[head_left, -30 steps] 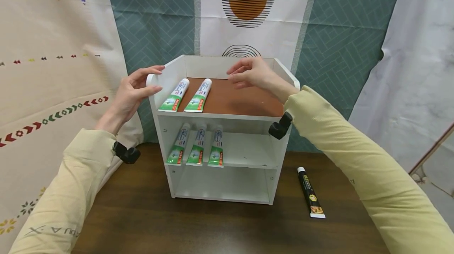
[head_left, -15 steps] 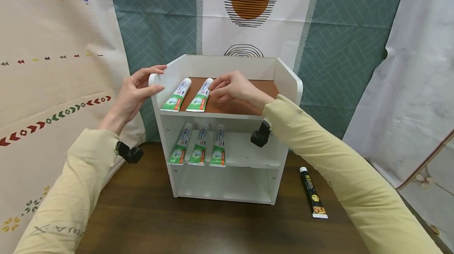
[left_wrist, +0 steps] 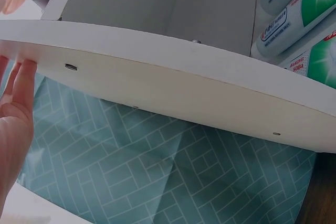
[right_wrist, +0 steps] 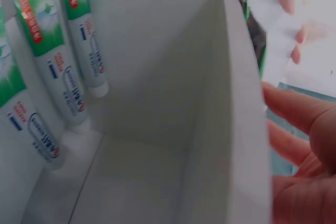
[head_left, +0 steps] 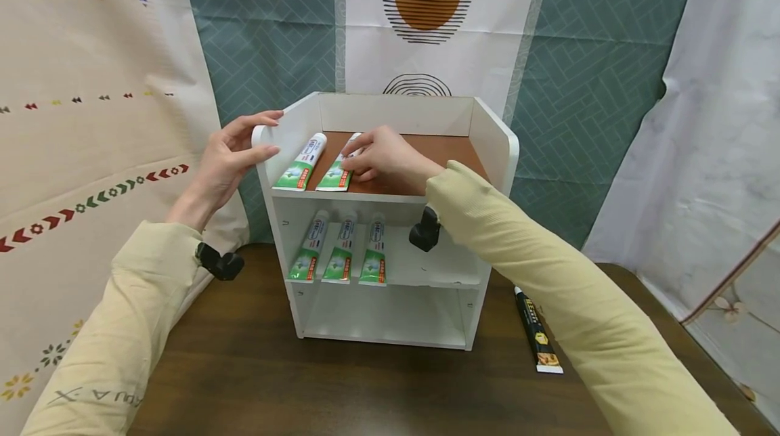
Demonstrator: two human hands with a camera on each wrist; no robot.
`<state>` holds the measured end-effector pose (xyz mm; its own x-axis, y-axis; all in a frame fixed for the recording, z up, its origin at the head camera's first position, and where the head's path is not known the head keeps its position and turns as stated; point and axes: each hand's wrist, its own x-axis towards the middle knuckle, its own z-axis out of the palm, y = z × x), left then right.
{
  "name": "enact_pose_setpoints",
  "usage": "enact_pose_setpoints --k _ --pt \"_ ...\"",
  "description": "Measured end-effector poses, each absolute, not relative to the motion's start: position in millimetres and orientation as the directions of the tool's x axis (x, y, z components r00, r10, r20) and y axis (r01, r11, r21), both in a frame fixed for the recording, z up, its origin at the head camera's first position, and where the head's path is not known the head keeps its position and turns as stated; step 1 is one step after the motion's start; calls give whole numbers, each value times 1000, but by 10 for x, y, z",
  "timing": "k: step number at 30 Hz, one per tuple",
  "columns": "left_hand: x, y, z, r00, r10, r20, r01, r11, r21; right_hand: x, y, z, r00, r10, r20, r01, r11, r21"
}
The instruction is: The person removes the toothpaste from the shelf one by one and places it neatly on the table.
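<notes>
A white shelf unit (head_left: 396, 114) stands on the table, its top board brown. My left hand (head_left: 219, 165) holds the front edge of its left side panel; the left wrist view shows fingers (left_wrist: 23, 85) against the panel's outer face. On top lie two green-and-white toothpaste tubes, one (head_left: 301, 162) by the left panel and a second (head_left: 334, 177) to its right. My right hand (head_left: 390, 155) is over the second tube, fingers bent and partly covering it. Whether they pinch it is unclear. In the right wrist view this hand (right_wrist: 310, 150) is beyond a white board.
Three matching tubes, left (head_left: 309, 246), centre (head_left: 340, 250) and right (head_left: 374, 253), lie side by side on the middle shelf. A black toothpaste tube (head_left: 537, 338) rests on the brown table (head_left: 390, 395), right of the unit, near my right sleeve (head_left: 548, 287). Cloths hang behind.
My right hand has moved left across the top board, from its right half to the second tube, and lowered. My left hand stays on the side panel. The tubes look unmoved.
</notes>
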<state>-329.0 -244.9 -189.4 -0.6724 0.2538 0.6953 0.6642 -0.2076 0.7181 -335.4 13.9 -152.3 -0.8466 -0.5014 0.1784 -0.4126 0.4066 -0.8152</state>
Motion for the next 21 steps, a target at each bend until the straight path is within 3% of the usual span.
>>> enact_pose_setpoints --k 10,21 --pt "-3273 -2475 -1885 -679 244 693 664 -199 721 -3260 -86 -1364 -899 -436 40 -288 519 -805" --pt "-3293 -2475 -1892 -673 255 694 664 -204 719 -3346 -24 -1418 -900 -436 20 -225 424 -877"
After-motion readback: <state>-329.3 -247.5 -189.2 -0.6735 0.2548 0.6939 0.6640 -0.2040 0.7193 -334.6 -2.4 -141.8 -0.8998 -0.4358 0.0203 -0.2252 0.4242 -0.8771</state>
